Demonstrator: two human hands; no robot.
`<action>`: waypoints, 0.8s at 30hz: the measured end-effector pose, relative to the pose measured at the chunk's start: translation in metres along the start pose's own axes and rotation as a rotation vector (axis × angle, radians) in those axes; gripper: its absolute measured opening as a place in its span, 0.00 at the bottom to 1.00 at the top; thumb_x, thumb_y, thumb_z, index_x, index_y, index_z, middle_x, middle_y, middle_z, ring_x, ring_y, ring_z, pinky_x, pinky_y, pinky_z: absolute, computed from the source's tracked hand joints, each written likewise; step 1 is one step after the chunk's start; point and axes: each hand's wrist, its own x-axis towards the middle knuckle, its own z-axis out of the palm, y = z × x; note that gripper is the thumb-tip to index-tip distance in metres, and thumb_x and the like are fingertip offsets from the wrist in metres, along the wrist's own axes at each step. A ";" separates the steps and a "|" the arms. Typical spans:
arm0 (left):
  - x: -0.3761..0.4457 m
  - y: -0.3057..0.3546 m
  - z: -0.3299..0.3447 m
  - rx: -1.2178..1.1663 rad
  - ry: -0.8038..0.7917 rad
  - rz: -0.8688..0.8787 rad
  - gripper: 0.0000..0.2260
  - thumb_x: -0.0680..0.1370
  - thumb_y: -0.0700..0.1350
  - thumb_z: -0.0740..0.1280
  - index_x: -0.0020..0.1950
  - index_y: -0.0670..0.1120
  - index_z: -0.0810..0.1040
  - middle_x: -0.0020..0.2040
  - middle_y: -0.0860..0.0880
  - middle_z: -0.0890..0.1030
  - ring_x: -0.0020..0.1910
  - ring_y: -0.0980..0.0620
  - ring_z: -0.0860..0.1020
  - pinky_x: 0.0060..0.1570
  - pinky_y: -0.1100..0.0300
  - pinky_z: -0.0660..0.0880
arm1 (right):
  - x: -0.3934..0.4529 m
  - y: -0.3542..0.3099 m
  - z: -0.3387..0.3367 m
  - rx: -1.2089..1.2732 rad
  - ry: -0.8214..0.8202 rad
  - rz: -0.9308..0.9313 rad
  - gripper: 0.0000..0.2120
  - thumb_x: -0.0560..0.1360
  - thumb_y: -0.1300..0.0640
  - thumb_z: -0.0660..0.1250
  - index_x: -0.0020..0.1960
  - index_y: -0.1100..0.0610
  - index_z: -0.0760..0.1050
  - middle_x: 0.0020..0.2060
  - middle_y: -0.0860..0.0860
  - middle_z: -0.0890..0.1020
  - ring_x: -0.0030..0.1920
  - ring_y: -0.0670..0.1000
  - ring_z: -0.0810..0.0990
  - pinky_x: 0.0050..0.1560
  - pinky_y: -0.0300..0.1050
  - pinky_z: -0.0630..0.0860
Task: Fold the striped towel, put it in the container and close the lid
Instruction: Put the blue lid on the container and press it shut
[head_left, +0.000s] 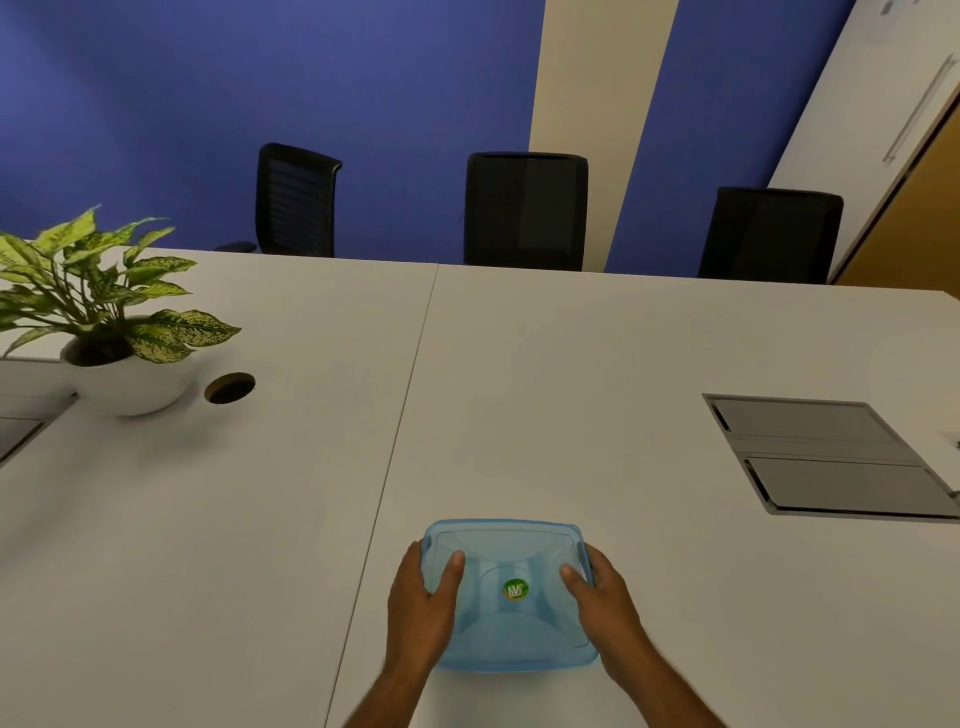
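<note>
Bare left hand and right hand, forearms unsleeved, no jewellery

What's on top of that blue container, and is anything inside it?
A blue lid with a round green sticker covers the container. The left hand and right hand grip its sides, thumbs on the lid. The plastic hides whatever lies inside; no towel shows.

the blue lid hides the container's inside, and the frame's bottom edge cuts both forearms.
</note>
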 end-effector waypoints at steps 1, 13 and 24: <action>0.001 -0.003 0.001 0.004 0.005 -0.001 0.06 0.78 0.54 0.69 0.51 0.63 0.73 0.48 0.58 0.81 0.48 0.63 0.78 0.41 0.67 0.71 | 0.001 0.000 0.003 -0.033 -0.005 0.014 0.19 0.79 0.55 0.65 0.69 0.52 0.71 0.59 0.51 0.81 0.59 0.55 0.79 0.64 0.59 0.75; 0.019 -0.032 0.015 0.064 0.005 -0.152 0.16 0.80 0.56 0.65 0.67 0.54 0.73 0.58 0.52 0.81 0.57 0.48 0.79 0.59 0.51 0.76 | 0.017 0.002 0.013 -0.210 -0.047 0.070 0.22 0.79 0.53 0.63 0.73 0.55 0.68 0.66 0.53 0.78 0.65 0.56 0.76 0.67 0.57 0.72; 0.041 -0.040 0.015 0.109 -0.021 -0.220 0.18 0.77 0.56 0.70 0.60 0.47 0.73 0.53 0.49 0.80 0.49 0.50 0.79 0.45 0.55 0.75 | 0.027 0.005 0.014 -0.204 0.071 0.061 0.14 0.73 0.55 0.73 0.57 0.54 0.77 0.48 0.50 0.82 0.52 0.55 0.82 0.57 0.56 0.79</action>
